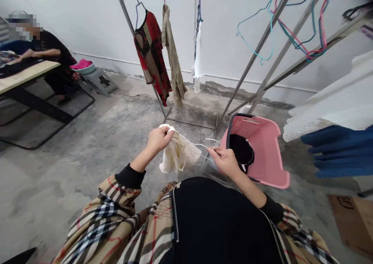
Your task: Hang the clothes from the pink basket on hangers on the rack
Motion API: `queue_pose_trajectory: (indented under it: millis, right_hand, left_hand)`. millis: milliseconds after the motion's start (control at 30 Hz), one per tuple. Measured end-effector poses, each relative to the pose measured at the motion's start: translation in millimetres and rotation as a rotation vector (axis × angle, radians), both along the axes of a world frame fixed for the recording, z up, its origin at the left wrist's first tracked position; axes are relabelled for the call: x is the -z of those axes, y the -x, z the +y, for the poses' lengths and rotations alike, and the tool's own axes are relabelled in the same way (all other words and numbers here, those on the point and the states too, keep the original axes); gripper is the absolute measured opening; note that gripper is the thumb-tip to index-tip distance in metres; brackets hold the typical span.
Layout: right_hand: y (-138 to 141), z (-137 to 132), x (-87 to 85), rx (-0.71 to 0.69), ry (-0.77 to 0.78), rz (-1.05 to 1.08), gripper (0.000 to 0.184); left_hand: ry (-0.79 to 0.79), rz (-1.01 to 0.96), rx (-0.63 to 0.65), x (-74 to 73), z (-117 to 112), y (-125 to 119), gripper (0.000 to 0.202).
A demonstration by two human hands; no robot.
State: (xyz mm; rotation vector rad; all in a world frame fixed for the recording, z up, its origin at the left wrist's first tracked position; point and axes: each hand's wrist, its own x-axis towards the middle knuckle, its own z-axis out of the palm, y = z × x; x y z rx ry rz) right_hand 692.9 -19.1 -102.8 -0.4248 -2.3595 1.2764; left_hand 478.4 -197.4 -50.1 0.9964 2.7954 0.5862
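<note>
My left hand [159,138] pinches the upper edge of a cream-white garment [171,159], which hangs down in loose folds in front of me. A thin white clothes hanger [196,144] lies between my two hands, one end of it reaching into the garment. Near its hook, my right hand [225,161] has its fingers closed on the hanger. The garment's exact kind cannot be made out. Just beyond my right hand stands a pink laundry basket [269,151] with dark cloth [241,149] inside.
Ahead, a metal rack [192,121] carries a red patterned garment [153,56], a khaki garment [173,58] and white clothing [198,54]. Empty hangers [271,35] hang at upper right, above white and blue clothes [340,151]. A person [52,50] sits at a table [32,75], left. Cardboard [349,221] lies lower right.
</note>
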Motion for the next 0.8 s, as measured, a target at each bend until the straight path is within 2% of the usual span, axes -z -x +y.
queue_pose_trajectory:
  millis: [67, 167, 233, 300, 400, 500, 567, 667, 733, 800]
  right_hand:
    - [9, -4, 2.3, -0.027, 0.043, 0.022, 0.035]
    - [26, -6, 4.2, -0.025, 0.134, 0.089, 0.039]
    - [34, -5, 4.7, -0.02, 0.194, 0.123, 0.04]
    - [38, -1, 4.4, -0.013, 0.246, 0.161, 0.041]
    - [39, 7, -0.1, -0.043, 0.255, 0.222, 0.04]
    - [43, 16, -10.8, -0.086, 0.184, 0.252, 0.041]
    - [47, 21, -18.1, -0.052, 0.118, 0.25, 0.041]
    - [50, 22, -18.1, 0.135, -0.078, 0.285, 0.029]
    - [47, 18, -5.5, 0.345, -0.189, 0.359, 0.027]
    - [41, 10, 16.2, 0.517, -0.186, 0.406, 0.028]
  left_hand:
    - [-0.054, -0.003, 0.082, 0.9, 4, -8, 0.028]
    - [-0.06, 0.031, 0.332, 0.3, 8, -22, 0.025]
    - [-0.036, 0.164, 0.477, -2.8, 8, -28, 0.026]
    - [-0.046, 0.369, 0.529, -7.9, 8, -28, 0.025]
    - [-0.064, 0.554, 0.543, -16.1, 5, -21, 0.023]
    - [0.023, 0.443, 0.513, -21.2, 3, -16, 0.025]
    - [0.058, 0.35, 0.466, -24.1, 2, -16, 0.029]
    - [0.034, 0.382, 0.393, -31.5, -1, -19, 0.031]
    - [0.007, 0.451, 0.317, -38.4, -4, -22, 0.028]
    - [-0.015, 0.493, 0.227, -45.1, -7, -23, 0.028]
